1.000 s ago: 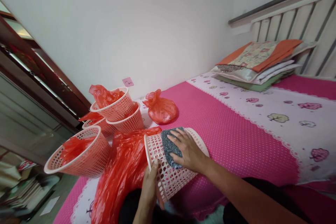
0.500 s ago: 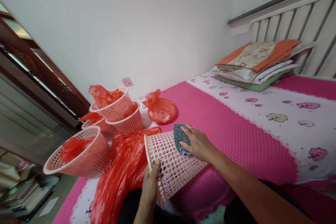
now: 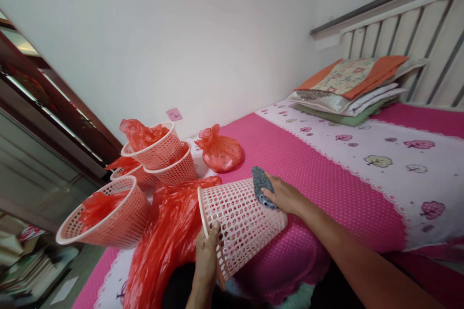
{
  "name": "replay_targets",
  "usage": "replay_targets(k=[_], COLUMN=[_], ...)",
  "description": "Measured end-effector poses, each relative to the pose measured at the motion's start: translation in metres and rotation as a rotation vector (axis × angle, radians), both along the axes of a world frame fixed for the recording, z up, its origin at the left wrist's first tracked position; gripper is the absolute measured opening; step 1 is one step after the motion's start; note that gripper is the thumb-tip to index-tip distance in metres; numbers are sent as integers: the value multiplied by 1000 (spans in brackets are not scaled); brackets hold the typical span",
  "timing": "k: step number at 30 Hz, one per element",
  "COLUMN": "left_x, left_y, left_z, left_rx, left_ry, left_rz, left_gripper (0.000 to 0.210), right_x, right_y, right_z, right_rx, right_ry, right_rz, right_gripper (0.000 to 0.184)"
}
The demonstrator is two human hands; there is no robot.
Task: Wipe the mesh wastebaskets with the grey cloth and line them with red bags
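Observation:
A pale pink plastic basket point(image 3: 241, 219) with a holed wall lies tilted on its side in front of me, its rim to the left and its base to the right. My left hand point(image 3: 208, 246) grips the rim, thumb on the outer wall; the other fingers are hidden. Near the base end, my right hand point(image 3: 284, 193) presses a grey cloth point(image 3: 264, 187) against the upper side of the wall. Beside the rim, a crumpled red plastic bag point(image 3: 168, 231) spreads over the bed edge.
Several pink baskets point(image 3: 125, 219) holding red bags stand at the left, some stacked. A tied red bag point(image 3: 222, 153) sits near the wall. Folded bedding point(image 3: 348, 89) lies at the back right of the pink bed point(image 3: 290, 154). Papers point(image 3: 32, 270) are on the floor at left.
My right hand has slid the cloth rightward along the basket wall, toward its base. My left hand keeps its hold on the rim. The view has shifted slightly.

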State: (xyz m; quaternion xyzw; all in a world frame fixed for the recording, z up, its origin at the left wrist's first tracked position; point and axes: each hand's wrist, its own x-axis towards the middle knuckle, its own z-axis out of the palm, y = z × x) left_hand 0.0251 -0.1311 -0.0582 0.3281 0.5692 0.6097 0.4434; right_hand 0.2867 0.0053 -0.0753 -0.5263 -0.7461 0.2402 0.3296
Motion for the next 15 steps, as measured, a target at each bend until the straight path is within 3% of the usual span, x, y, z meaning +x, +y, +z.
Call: replay_targets(k=[5,9,15], left_x=[-1,0,-3], left_y=[-3,-2,1], left_z=[3,6,4], left_rx=[39,34,15], left_ry=[23,39,33], left_rz=[-1,8,21], left_gripper=[61,66,67], right_x=[9,18,33], right_y=[-6,-12,-15], right_z=[1,-1,-28], right_rx=[-30,-78,-192], right_ry=[102,126,207], right_rz=[51,98,145], right_gripper=[55,30,32])
